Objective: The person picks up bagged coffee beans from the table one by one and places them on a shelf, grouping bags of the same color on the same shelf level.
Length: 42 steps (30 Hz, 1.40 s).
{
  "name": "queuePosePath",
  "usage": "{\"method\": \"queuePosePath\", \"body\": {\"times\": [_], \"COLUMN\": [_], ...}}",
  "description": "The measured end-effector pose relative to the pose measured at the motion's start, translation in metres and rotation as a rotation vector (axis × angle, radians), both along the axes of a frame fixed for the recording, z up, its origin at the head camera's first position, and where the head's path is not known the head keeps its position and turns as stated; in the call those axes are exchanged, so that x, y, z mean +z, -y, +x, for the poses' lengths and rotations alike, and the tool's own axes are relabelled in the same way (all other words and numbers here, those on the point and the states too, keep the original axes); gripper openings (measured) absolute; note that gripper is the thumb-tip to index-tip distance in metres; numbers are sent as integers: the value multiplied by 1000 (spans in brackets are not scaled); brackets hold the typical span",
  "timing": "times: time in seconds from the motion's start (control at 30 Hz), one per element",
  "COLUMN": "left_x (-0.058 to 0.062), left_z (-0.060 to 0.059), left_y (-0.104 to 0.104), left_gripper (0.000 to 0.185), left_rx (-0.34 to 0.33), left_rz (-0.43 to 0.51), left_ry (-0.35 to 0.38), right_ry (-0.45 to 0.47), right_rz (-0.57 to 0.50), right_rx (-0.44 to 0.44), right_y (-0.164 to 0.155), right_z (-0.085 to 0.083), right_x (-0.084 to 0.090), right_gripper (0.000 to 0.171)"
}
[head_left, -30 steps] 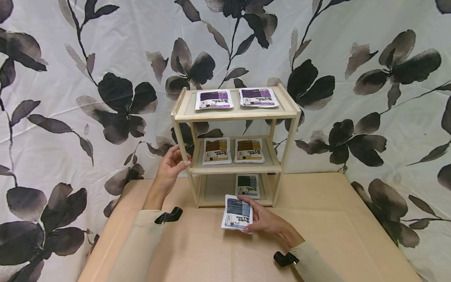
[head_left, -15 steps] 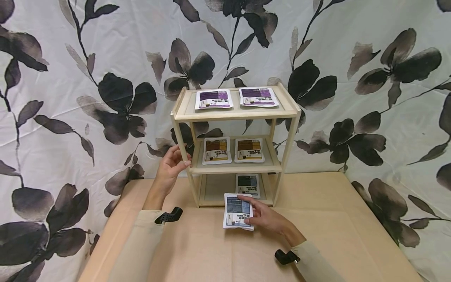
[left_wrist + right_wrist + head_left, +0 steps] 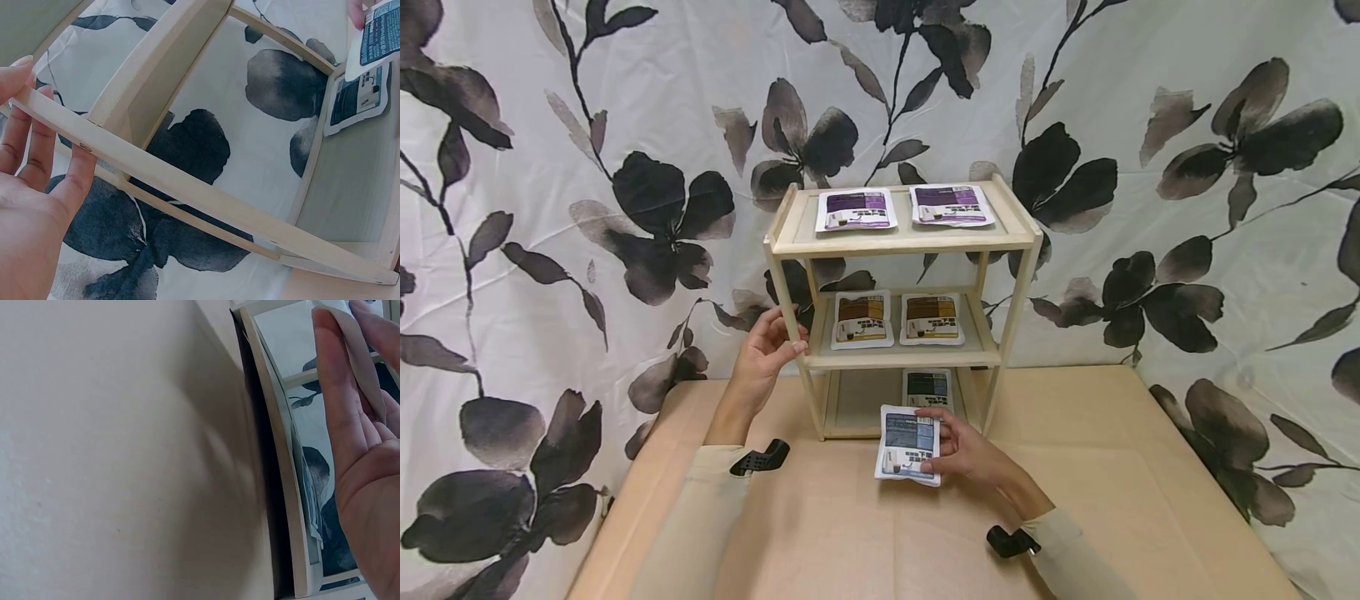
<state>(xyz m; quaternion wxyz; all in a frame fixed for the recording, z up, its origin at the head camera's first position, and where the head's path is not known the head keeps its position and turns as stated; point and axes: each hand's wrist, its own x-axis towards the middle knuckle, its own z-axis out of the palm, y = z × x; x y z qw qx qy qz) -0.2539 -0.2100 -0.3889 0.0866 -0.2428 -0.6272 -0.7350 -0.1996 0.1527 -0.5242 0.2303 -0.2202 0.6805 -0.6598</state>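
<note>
In the head view my right hand pinches a white pouch with a blue label, thumb in front, just before the bottom level of a small wooden shelf rack. The right wrist view has this pouch nearly edge-on between thumb and fingers. My left hand holds the rack's front left post at middle-level height, fingers behind it. A similar dark-blue pouch lies on the right of the bottom level, its lower part hidden by the held pouch and right hand.
Two purple-labelled pouches lie on the top level. The middle level bears two brown-and-yellow pouches side by side. Beneath the rack is a tan-covered table; floral cloth hangs close behind.
My right hand has lifted the blue pouch slightly up and towards the rack, and the pouch has turned straighter. The left hand stays on the post.
</note>
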Motion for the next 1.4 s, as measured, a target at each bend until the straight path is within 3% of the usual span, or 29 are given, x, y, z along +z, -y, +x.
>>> {"method": "queuePosePath", "body": {"times": [0.37, 1.1, 1.4], "left_x": [1, 2, 2], "left_z": [1, 0, 1], "left_y": [1, 1, 0], "left_gripper": [57, 58, 57], "left_rx": [3, -5, 3], "left_rz": [-12, 22, 9], "left_ry": [5, 17, 17], "right_ry": [-19, -10, -63], "right_rz": [18, -14, -57], "right_rx": [-10, -110, -116], "right_y": [2, 11, 20], "right_z": [-3, -15, -27], "right_x": [4, 2, 1], "right_gripper": [89, 88, 87]}}
